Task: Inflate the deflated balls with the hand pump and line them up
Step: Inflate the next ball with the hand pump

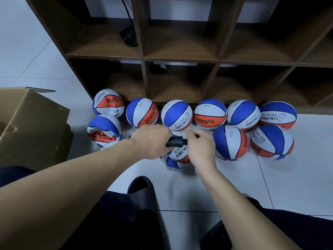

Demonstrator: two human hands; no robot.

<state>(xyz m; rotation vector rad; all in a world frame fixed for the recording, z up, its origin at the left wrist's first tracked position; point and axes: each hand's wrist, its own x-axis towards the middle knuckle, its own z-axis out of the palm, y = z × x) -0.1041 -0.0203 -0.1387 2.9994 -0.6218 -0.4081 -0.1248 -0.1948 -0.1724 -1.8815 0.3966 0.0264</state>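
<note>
Several red, white and blue balls lie on the floor in front of a shelf. A row of round ones (177, 115) runs along the shelf base, with two more (231, 142) in front at the right. Two wrinkled, soft-looking balls (105, 129) sit at the left. My left hand (151, 141) grips the black hand pump (176, 141). My right hand (201, 147) pinches the pump's right end, fingers curled. Beneath both hands lies a partly flat ball (178, 156) marked CHILDREN. The pump's needle is hidden by my right hand.
A brown cube shelf (180, 58) stands behind the balls, with a black cable and plug (128, 36) in one upper cubby. An open cardboard box (30, 127) sits at the left. My dark slipper (142, 192) and knees are in the foreground on the white tile floor.
</note>
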